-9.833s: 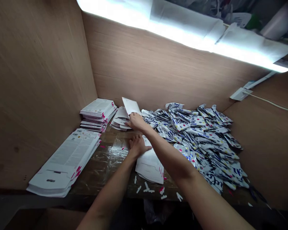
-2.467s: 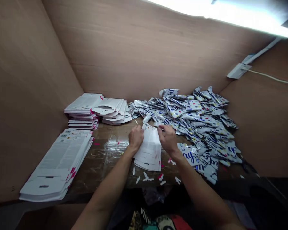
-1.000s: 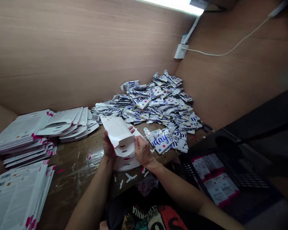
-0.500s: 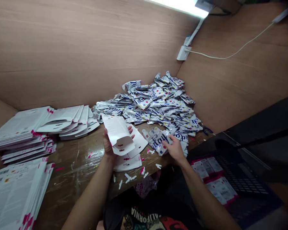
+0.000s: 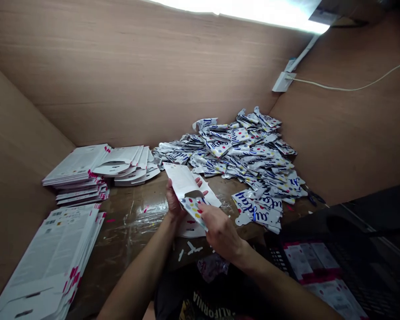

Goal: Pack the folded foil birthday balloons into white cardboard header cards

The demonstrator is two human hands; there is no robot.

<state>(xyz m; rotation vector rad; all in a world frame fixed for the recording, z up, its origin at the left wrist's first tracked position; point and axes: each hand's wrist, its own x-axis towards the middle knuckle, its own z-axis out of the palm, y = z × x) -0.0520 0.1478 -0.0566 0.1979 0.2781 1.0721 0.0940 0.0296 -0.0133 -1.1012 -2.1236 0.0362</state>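
A white paper envelope (image 5: 180, 178) is held by my left hand (image 5: 175, 200), its fingers wrapped around it from beneath. My right hand (image 5: 222, 231) pinches a folded dotted foil piece (image 5: 193, 211), whose far end is at the envelope's open mouth. Other white envelopes (image 5: 211, 193) lie beneath and behind the held one. To the right, a large heap of foil pieces (image 5: 243, 151) with blue lettering and coloured dots rests against the back wall.
Stacks of white envelopes (image 5: 76, 164) with pink edges stand at the left. Paper scraps (image 5: 190, 251) lie near the front edge. Scissors (image 5: 315, 198) are right of the heap. A dark crate (image 5: 280, 262) with packed envelopes (image 5: 315, 262) is at the lower right.
My right hand has brought the foil piece leftward from beside the heap to the envelope's mouth. My left hand still holds the envelope. The camera view has turned left.
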